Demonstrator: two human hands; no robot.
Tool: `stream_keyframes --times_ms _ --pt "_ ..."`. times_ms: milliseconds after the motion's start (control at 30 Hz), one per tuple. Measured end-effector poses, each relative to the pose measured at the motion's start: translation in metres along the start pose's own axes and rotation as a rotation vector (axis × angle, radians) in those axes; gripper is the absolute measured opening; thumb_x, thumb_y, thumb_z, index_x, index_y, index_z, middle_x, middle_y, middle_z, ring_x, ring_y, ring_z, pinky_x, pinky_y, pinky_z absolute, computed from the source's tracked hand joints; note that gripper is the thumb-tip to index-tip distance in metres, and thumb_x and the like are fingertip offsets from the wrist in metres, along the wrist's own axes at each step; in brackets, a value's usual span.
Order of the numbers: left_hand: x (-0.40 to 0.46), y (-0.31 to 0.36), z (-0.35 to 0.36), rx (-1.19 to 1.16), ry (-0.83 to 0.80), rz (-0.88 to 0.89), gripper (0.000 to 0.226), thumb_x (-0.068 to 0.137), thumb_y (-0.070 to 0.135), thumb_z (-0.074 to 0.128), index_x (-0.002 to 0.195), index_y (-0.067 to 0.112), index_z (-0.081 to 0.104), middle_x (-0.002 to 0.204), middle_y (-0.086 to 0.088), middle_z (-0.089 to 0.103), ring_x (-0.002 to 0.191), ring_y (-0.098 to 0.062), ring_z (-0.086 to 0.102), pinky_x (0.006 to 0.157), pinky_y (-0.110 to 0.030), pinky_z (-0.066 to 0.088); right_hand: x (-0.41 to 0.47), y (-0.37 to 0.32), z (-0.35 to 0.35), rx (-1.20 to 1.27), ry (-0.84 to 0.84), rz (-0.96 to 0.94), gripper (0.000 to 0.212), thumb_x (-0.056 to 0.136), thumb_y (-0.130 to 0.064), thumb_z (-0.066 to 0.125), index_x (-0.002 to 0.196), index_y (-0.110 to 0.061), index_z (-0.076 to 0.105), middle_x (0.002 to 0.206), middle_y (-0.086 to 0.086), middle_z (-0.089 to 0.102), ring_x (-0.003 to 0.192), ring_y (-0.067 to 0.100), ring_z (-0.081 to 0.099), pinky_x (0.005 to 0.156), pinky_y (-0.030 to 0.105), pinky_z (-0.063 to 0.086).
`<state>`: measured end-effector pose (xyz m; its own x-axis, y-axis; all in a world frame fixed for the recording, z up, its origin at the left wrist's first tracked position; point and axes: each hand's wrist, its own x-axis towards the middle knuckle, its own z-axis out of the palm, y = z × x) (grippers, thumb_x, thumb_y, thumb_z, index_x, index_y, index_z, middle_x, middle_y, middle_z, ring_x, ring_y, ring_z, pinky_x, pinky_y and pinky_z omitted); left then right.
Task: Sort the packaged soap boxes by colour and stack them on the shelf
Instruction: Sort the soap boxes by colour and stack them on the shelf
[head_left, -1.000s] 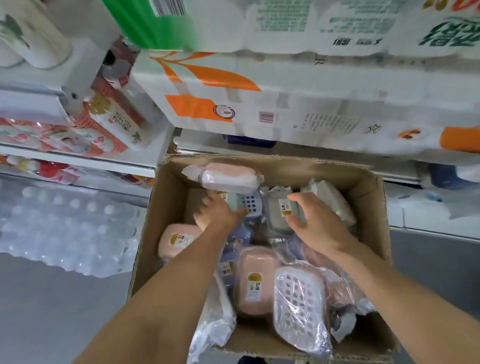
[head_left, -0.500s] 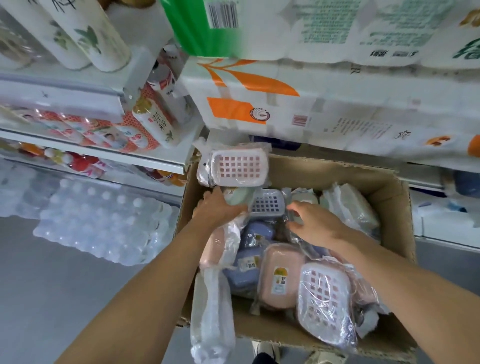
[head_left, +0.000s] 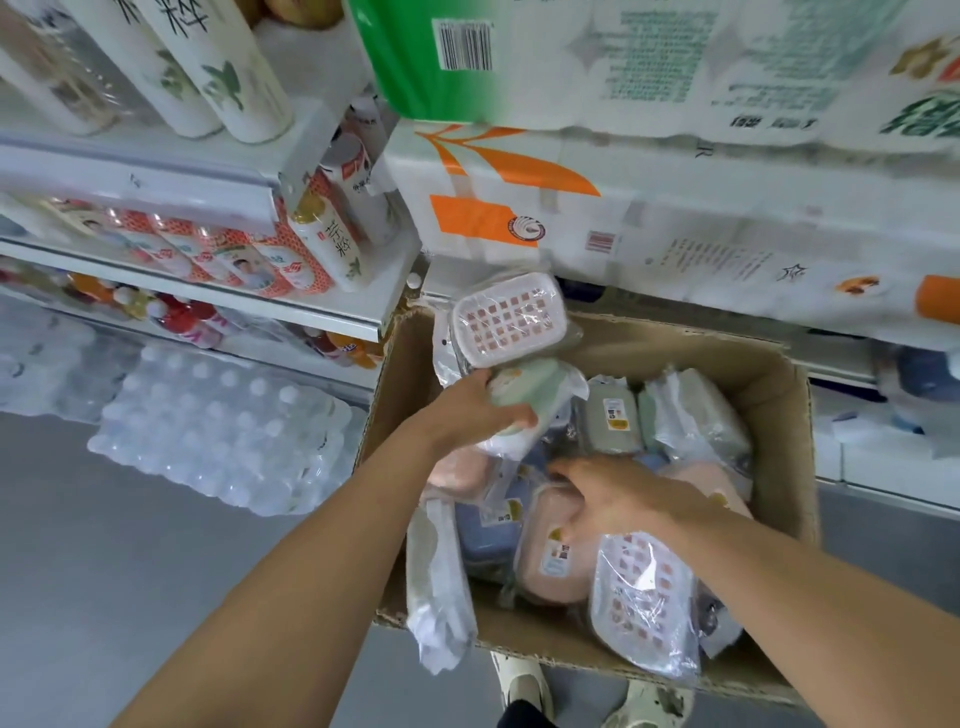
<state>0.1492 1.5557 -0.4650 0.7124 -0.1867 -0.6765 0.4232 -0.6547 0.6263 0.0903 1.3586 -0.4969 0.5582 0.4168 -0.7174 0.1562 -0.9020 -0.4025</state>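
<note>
Two soap boxes (head_left: 511, 358) higher in left hand (head_left: 470, 410) — right hand (head_left: 623, 501) lower.

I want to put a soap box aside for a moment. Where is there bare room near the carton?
Bare grey floor lies left of the brown cardboard carton, bordered by the shrink-wrapped water bottle pack. Inside the carton it is crowded: wrapped soap boxes fill it, under the right hand. The left hand grips a green wrapped soap box.

Grey floor (head_left: 130, 597); white shelves (head_left: 208, 299) stocked, probably drinks; even light.
</note>
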Motion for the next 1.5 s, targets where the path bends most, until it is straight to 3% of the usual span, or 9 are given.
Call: stream_keyframes --times_ms 133,300,567,700,800,900,1067,1167,1500 --pt "-0.005 0.001 -0.001 0.04 0.01 0.0 0.068 0.079 0.035 0.077 0.138 0.024 0.043 0.118 0.009 0.056 0.098 -0.005 0.055 0.071 -0.015 0.041 -0.013 0.016 -0.017 0.116 0.084 0.068 0.058 0.068 -0.055 0.078 0.113 -0.027 0.053 0.105 -0.008 0.06 0.092 0.011 0.06 0.082 0.032 0.051" --pt "-0.013 -0.007 -0.011 0.216 0.183 -0.004 0.085 0.069 0.049 0.077 0.139 0.025 0.035 0.127 0.005 0.052 0.111 -0.018 0.055 0.097 -0.038 0.048 -0.029 0.044 -0.061 0.174 0.386 0.213 0.052 0.073 -0.061 0.072 0.102 -0.022 0.054 0.097 -0.003 0.062 0.086 0.015 0.06 0.08 0.035 0.05" --pt "-0.024 -0.03 -0.019 0.343 0.34 -0.061 0.094 0.068 0.054 0.075 0.145 0.024 0.029 0.137 -0.002 0.046 0.12 -0.026 0.051 0.1 -0.047 0.045 -0.011 0.035 -0.059 0.286 0.936 0.396 0.058 0.088 -0.046 0.063 0.133 -0.016 0.042 0.127 0.015 0.053 0.116 0.036 0.051 0.093 0.05 0.045" --pt "-0.027 -0.048 -0.024 0.32 0.349 -0.075 0.093 0.068 0.054 0.075 0.144 0.026 0.029 0.138 0.0 0.046 0.121 -0.024 0.051 0.1 -0.046 0.046 -0.004 0.03 -0.053 -0.07 1.097 0.327 0.064 0.085 -0.033 0.065 0.138 -0.008 0.042 0.135 0.022 0.046 0.124 0.041 0.043 0.101 0.053 0.036" --pt "-0.028 -0.06 -0.025 0.254 0.356 -0.097 0.095 0.066 0.054 0.076 0.144 0.026 0.03 0.138 0.0 0.046 0.121 -0.024 0.05 0.101 -0.048 0.045 0.003 0.004 -0.044 -0.194 0.959 -0.039 0.046 0.084 -0.029 0.063 0.127 -0.016 0.053 0.125 0.008 0.057 0.116 0.026 0.053 0.101 0.046 0.041" --pt "-0.028 -0.071 -0.026 0.238 0.368 -0.1 0.094 0.065 0.055 0.075 0.144 0.026 0.031 0.137 0.0 0.047 0.121 -0.025 0.05 0.102 -0.048 0.044 0.02 -0.026 -0.021 -0.169 0.447 -0.147 0.019 0.083 -0.027 0.068 0.097 -0.021 0.057 0.096 -0.002 0.059 0.089 0.015 0.057 0.079 0.035 0.053" --pt "-0.022 -0.085 -0.027 0.248 0.364 -0.07 0.094 0.067 0.055 0.075 0.145 0.029 0.029 0.138 0.002 0.047 0.12 -0.025 0.051 0.101 -0.048 0.045 0.066 -0.037 0.023 -0.184 -0.022 -0.021 0.096 0.064 -0.032 0.082 0.146 -0.023 0.032 0.149 -0.002 0.033 0.132 0.025 0.038 0.1 0.041 0.047" --pt "-0.018 -0.087 -0.026 0.273 0.372 -0.039 0.092 0.07 0.052 0.075 0.146 0.03 0.028 0.14 0.002 0.045 0.124 -0.024 0.049 0.105 -0.047 0.041 0.082 -0.041 0.036 -0.29 -0.021 -0.005 0.109 0.061 -0.036 0.085 0.15 -0.023 0.024 0.15 0.0 0.029 0.133 0.029 0.032 0.104 0.044 0.043" --pt "-0.046 -0.066 -0.014 0.312 0.506 0.017 0.095 0.073 0.05 0.074 0.149 0.028 0.022 0.141 -0.001 0.042 0.125 -0.025 0.045 0.104 -0.043 0.04 0.029 -0.039 0.01 -0.499 0.463 -0.015 0.068 0.068 -0.029 0.077 0.125 -0.012 0.045 0.124 0.005 0.043 0.117 0.025 0.038 0.098 0.038 0.035"
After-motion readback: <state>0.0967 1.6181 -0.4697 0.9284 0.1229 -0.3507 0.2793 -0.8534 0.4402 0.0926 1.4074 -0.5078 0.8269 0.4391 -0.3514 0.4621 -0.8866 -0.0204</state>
